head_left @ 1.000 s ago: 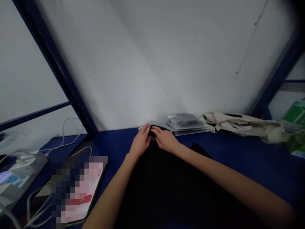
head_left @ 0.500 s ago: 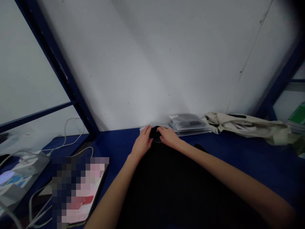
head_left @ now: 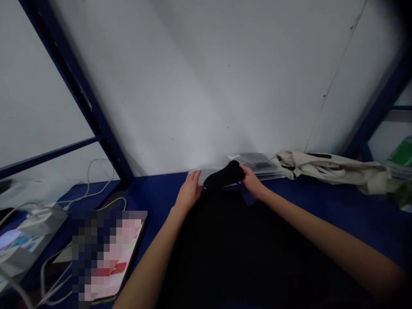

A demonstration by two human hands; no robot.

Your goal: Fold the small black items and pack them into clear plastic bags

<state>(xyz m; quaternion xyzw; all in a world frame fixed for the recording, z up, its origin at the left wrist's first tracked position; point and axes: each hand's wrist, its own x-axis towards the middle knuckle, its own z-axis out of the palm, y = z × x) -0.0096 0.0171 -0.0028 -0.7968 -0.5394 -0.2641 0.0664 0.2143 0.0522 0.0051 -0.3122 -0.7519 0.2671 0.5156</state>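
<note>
My right grip (head_left: 252,181) pinched the end of a black sock (head_left: 224,175), holding it over a clear plastic packet (head_left: 212,176) at the back of the blue surface (head_left: 154,184). My left grip (head_left: 189,192) stayed open, fingers resting at the packet's edge.

Two bare arms reach out from the near side. The left arm (head_left: 148,270) goes up and far to the left hand (head_left: 189,192), which lies open with its palm down and its fingers pointing far. The right arm (head_left: 322,242) comes in low from the right, long and straight, to the right hand (head_left: 252,182) — small and a bit dim here, but it seems to pinch something dark.
</note>
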